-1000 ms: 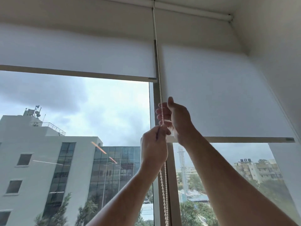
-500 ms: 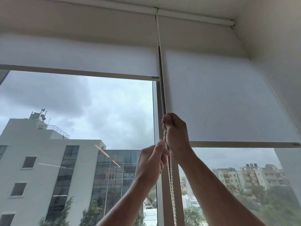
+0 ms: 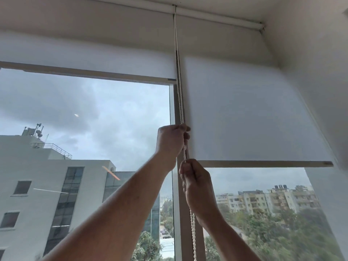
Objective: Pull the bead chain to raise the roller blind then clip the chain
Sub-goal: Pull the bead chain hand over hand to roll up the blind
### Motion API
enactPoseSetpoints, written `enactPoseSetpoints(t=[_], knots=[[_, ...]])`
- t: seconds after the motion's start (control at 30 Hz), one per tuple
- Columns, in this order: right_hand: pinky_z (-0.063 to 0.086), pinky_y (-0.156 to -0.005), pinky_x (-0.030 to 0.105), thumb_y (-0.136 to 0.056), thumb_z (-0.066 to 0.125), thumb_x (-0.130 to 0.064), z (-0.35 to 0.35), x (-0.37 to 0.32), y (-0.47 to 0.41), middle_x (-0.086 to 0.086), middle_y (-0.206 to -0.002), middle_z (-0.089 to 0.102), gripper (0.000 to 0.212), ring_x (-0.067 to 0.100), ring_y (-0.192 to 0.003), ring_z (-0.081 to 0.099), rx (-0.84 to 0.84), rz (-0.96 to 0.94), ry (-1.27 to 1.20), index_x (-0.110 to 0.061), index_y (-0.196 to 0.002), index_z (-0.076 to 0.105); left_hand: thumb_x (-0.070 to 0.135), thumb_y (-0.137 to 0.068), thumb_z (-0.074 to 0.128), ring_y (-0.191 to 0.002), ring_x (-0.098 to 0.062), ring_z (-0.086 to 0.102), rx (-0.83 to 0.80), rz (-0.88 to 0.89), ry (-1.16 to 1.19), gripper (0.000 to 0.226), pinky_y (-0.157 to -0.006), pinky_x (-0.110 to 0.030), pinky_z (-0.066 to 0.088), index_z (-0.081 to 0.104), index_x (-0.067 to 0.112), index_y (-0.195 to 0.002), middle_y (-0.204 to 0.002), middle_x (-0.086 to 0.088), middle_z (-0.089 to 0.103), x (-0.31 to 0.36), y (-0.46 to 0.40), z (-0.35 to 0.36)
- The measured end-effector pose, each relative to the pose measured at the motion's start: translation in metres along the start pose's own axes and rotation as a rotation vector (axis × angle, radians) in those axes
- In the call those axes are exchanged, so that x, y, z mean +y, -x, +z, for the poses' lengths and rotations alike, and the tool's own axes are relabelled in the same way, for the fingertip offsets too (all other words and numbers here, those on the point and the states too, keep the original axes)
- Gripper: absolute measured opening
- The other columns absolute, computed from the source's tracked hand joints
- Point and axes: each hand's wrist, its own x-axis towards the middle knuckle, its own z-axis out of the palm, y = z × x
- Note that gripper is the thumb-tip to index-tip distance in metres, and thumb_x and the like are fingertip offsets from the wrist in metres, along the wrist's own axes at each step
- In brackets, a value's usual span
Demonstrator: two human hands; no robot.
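Hands have swapped order on the chain (image 3: 180, 102) since half a second ago: the left hand (image 3: 172, 143), then the lower one with fingers loose, is now uppermost and closed around the chain, while the right hand (image 3: 196, 182), then on top, has dropped below it and is also closed on the chain. The chain runs from the roller tube (image 3: 216, 16) at top, down along the window post (image 3: 178, 204) between the two panes, through both fists, and hangs free below the right wrist. The right blind (image 3: 244, 110) has its bottom bar (image 3: 263, 164) just above the right hand, lower than the left blind (image 3: 94, 61). Judgement: hand-over-hand pulling is under way, raising is only partly done, and clipping is not yet begun. No clip is visible.
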Motion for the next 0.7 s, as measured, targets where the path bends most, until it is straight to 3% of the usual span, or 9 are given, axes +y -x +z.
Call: enactPoseSetpoints(t=[0.17, 0.23, 0.33, 0.47, 0.57, 0.7], knots=[[0.031, -0.05, 0.026, -0.1, 0.046, -0.029, 0.0, 0.01, 0.015, -0.011, -0.049, 0.046, 0.032, 0.005, -0.044, 0.037, -0.095, 0.032, -0.06, -0.026, -0.07, 0.057, 0.017, -0.097, 0.051, -0.038, 0.0, 0.048, 0.15, 0.29, -0.32, 0.03, -0.039, -0.011, 0.031, 0.073, 0.016, -0.076, -0.05, 0.011, 0.057, -0.025, 0.012, 0.003], [0.037, -0.044, 0.025, -0.101, 0.05, -0.04, -0.004, 0.013, 0.014, -0.005, -0.049, 0.057, 0.039, 0.009, -0.04, 0.045, -0.038, 0.107, -0.156, -0.025, -0.068, 0.065, 0.016, -0.097, 0.052, -0.043, 0.004, 0.053, 0.168, 0.322, -0.337, 0.03, -0.041, -0.009, 0.033, 0.073, 0.018, -0.076, -0.053, 0.014, 0.059, -0.033, 0.016, 0.004], [0.044, -0.044, 0.026, -0.094, 0.04, -0.053, -0.009, 0.008, -0.005, 0.006, -0.058, 0.067, 0.051, 0.017, -0.045, 0.057, 0.121, 0.226, -0.231, -0.014, -0.084, 0.071, 0.016, -0.097, 0.053, -0.046, 0.005, 0.054, 0.197, 0.349, -0.341, 0.029, -0.045, -0.008, 0.036, 0.073, 0.018, -0.076, -0.052, 0.015, 0.059, -0.042, 0.022, 0.002], [0.052, -0.053, 0.025, -0.104, 0.037, -0.047, -0.012, -0.009, -0.044, 0.017, -0.076, 0.074, 0.052, 0.019, -0.063, 0.067, 0.131, 0.279, -0.243, -0.01, -0.092, 0.071, 0.015, -0.096, 0.053, -0.048, 0.0, 0.06, 0.157, 0.354, -0.288, 0.033, -0.044, -0.013, 0.043, 0.07, 0.019, -0.067, -0.049, 0.016, 0.063, -0.053, 0.035, 0.0], [0.051, -0.048, 0.02, -0.105, 0.04, -0.044, -0.011, -0.027, -0.073, 0.005, -0.065, 0.069, 0.047, 0.012, -0.054, 0.064, 0.06, 0.331, -0.325, -0.008, -0.094, 0.069, 0.012, -0.095, 0.053, -0.044, -0.003, 0.05, 0.158, 0.381, -0.335, 0.031, -0.044, -0.013, 0.033, 0.073, 0.017, -0.072, -0.045, 0.021, 0.055, -0.067, 0.053, -0.001], [0.046, -0.045, 0.026, -0.107, 0.04, -0.036, -0.001, -0.038, -0.097, 0.006, -0.067, 0.063, 0.039, 0.013, -0.047, 0.056, -0.026, 0.398, -0.367, -0.006, -0.097, 0.063, 0.013, -0.096, 0.054, -0.04, -0.006, 0.041, 0.144, 0.373, -0.297, 0.033, -0.041, -0.015, 0.029, 0.071, 0.024, -0.07, -0.042, 0.016, 0.05, -0.081, 0.07, -0.004]])
